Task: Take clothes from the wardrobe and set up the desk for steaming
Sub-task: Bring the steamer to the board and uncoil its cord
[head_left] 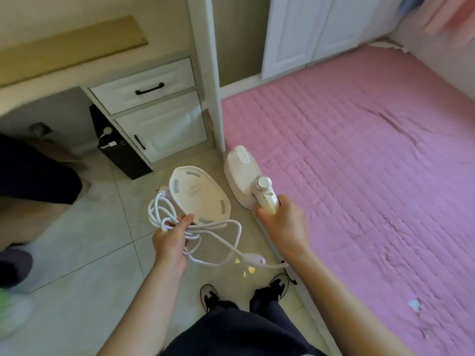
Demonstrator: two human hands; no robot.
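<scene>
Dark trousers (231, 327) and two dark shoes (209, 295) fill the bottom of the head view, standing on pale glossy floor tiles (84, 253) beside the edge of a bed.

Above them both bare forearms reach forward. The left hand (169, 240) has its grip curled round a loose bundle of white cord (164, 209), smooth and round in section, looped several times and trailing down to a plug (253, 260) that hangs between the two arms. The same hand also seems to carry a cream plastic base tray (198, 194), a rounded shield shape with grey slots near its rim; exactly how the fingers catch it is hidden by the cord.

The right hand (280, 222) has its grip wrapped firmly round the handle of the steamer (244, 173), a cream, hard-shelled appliance with a silver knurled dial at the top of the handle. Its long axis runs away from the hand, up and to the left, nose pointing toward the white post at the bed corner.

The table (46, 70) lies up and to the left of both hands, well apart from them, its beige top above a white drawer unit (146, 109) with black handles. The left hand is on the nearer side, so I judge cord and tray would arrive there first, the steamer swinging leftward after. To the right spreads a pink quilted bed cover (359, 176), soft and ribbed, with white wardrobe doors (308, 34) behind it.
</scene>
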